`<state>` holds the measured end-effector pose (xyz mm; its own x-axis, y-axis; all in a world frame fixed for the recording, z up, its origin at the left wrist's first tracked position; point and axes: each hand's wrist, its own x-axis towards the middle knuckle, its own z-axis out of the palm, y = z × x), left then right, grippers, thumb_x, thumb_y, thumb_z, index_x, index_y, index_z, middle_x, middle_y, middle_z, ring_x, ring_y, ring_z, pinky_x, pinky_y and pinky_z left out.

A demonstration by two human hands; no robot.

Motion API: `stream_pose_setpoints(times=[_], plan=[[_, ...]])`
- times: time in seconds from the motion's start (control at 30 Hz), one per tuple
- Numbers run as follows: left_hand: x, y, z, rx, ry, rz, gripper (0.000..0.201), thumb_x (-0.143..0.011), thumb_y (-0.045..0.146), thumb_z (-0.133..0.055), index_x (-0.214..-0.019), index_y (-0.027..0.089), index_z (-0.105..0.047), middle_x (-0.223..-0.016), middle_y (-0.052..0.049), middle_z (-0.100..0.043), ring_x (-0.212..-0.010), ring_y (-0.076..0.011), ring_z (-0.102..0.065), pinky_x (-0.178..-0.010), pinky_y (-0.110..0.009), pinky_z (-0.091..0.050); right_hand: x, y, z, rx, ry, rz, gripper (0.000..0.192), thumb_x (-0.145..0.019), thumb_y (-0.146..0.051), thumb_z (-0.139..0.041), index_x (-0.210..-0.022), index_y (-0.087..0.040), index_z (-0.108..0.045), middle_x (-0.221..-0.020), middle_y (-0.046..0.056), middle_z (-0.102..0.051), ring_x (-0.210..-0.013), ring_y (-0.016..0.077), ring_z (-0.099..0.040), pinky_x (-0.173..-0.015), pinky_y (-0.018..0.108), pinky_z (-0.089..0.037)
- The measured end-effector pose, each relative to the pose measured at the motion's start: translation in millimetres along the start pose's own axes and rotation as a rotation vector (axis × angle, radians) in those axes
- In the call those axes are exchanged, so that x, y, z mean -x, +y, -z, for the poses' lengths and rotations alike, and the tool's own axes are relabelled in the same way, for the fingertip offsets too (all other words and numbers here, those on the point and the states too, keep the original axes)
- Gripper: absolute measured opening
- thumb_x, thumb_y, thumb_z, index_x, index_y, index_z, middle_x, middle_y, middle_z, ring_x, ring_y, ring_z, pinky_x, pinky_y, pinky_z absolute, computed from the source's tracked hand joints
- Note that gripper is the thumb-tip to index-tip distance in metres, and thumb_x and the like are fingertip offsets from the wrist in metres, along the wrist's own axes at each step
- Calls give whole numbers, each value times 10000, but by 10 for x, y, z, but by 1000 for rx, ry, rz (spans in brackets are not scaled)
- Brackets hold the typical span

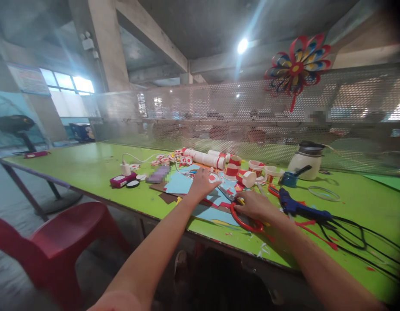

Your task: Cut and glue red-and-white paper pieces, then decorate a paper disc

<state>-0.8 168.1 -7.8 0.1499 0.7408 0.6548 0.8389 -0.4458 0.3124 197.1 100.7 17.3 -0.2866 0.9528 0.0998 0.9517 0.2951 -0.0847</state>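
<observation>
Scissors (pixel 243 214) with red handles lie on blue paper (pixel 183 183) near the front edge of the green table (pixel 89 168); the right hand (pixel 256 206) closes around the handles, which look the best place to grip. The left hand (pixel 203 183) presses flat, fingers apart, on the thin, floppy paper. Open room is to the left; a glue gun (pixel 300 207) crowds the right.

Red chair (pixel 57 242) beside green table (pixel 89 168); blue glue gun (pixel 297 206), white kettle (pixel 306 160), paper pinwheel (pixel 297 65) on mesh.
</observation>
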Motion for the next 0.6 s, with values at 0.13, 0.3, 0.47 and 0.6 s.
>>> stream_pose_setpoints(times=[0.13,0.3,0.47,0.6], plan=[[-11,-90,-55,-42,-84,35,524,-706,518,-661,-1046,125,-590,-1065,-150,-601,-1062,-281,-539,-926,-375,-423,-18,21,-7,5,-9,17,329,-777,-340,-540,-1043,-208,-680,-1042,137,-690,-920,307,-630,-618,322,-380],[-14,-120,-49,-47,-107,101,509,-734,521,-626,-1051,122,-616,-1111,-163,-598,-1112,-274,-518,-952,-351,-399,-39,46,-36,22,-29,50,330,-806,-372,-511,-1041,-203,-670,-1048,135,-684,-927,289,-628,-634,316,-386],[-81,-138,42,-40,-130,158,468,-779,504,-569,-1037,119,-633,-1056,-138,-632,-1069,-242,-537,-903,-310,-407,-32,44,-71,56,-43,64,321,-828,-388,-489,-1009,-183,-658,-1020,135,-682,-877,276,-642,-626,309,-392],[-187,-213,218,-57,-201,173,446,-759,453,-593,-1073,138,-627,-1002,-99,-667,-994,-230,-579,-840,-294,-427,33,17,-139,89,-5,66,371,-879,-418,-417,-1034,-158,-632,-1067,165,-642,-869,278,-641,-641,318,-400]])
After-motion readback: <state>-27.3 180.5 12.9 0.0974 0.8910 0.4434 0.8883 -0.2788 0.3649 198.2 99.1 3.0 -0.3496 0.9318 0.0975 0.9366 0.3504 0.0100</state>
